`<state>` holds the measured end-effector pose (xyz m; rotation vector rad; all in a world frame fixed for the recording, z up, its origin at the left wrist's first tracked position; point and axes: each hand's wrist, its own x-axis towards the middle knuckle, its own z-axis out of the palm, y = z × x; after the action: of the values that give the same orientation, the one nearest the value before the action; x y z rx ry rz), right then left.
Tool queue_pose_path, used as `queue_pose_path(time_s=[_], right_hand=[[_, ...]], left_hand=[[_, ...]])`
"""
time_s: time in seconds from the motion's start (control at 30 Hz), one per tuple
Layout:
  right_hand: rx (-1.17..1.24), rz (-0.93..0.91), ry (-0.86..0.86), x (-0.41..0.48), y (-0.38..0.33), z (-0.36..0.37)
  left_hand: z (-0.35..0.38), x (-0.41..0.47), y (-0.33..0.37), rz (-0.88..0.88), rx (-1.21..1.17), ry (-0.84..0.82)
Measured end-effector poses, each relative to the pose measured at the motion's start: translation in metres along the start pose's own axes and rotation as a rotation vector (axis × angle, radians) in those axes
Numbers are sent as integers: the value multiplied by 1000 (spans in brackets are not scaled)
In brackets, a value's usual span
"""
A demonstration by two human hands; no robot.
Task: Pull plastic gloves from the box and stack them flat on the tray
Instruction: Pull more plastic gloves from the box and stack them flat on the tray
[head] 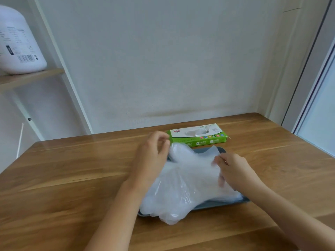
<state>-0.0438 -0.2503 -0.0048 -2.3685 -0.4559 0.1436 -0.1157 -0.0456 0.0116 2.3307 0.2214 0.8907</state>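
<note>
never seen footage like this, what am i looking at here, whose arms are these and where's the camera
There is no machine here: a person works with bare hands, and the single picture comes from a camera worn on their head, looking forward and down. That is why the arms enter from the bottom. The left hand and right hand each seem to pinch an edge of the top glove, spreading it over a pile of gloves on a dark tray. Behind the tray, on the wooden table, lies the green glove box, a glove showing in its opening. The picture is blurred, so the grip is uncertain.
</note>
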Motion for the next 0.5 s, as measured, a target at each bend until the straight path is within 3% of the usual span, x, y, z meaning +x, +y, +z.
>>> queue_pose_path(time_s=[0.1,0.27,0.33,0.5], right_hand=[[-3,3,44,4,6,5],[11,21,-14,5,8,7],[-72,11,-18,7,9,4],[-500,-92,86,2,4,-13]], left_hand=[[19,-15,21,105,2,-306],[43,-35,20,0,410,-819],[46,-39,12,-67,459,-916],[45,-39,6,-75,487,-979]])
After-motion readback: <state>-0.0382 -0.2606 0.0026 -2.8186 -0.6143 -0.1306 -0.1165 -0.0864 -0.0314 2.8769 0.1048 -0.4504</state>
